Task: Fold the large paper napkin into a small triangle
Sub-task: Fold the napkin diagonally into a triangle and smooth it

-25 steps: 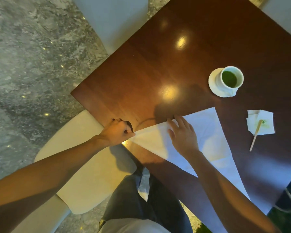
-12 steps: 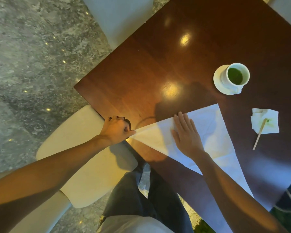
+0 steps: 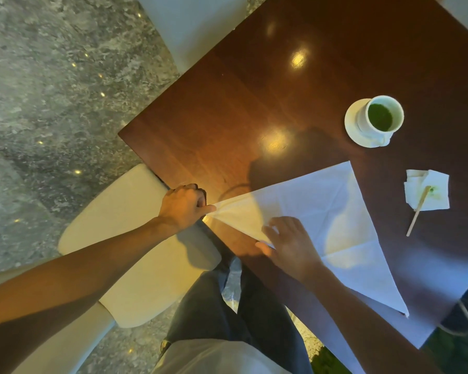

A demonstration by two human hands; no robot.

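A large white paper napkin [image 3: 333, 211] lies on the dark wooden table [image 3: 254, 109] as one big triangle, with crease lines across it. My left hand [image 3: 183, 206] pinches its left corner at the table's near edge. My right hand [image 3: 289, 244] rests on the napkin's long near edge, fingers spread and curled, thumb under or beside the paper edge. The napkin's right tip reaches toward the table's near right corner.
A white cup of green drink on a saucer [image 3: 374, 122] stands at the back right. A small crumpled stained napkin [image 3: 427, 190] with a wooden stirrer [image 3: 418, 211] lies to the right. A cream chair [image 3: 135, 238] sits left; my legs are below the table edge.
My right hand has slid from the napkin's middle, where it lay flat, down to the long near edge. The left hand keeps its pinch on the corner.
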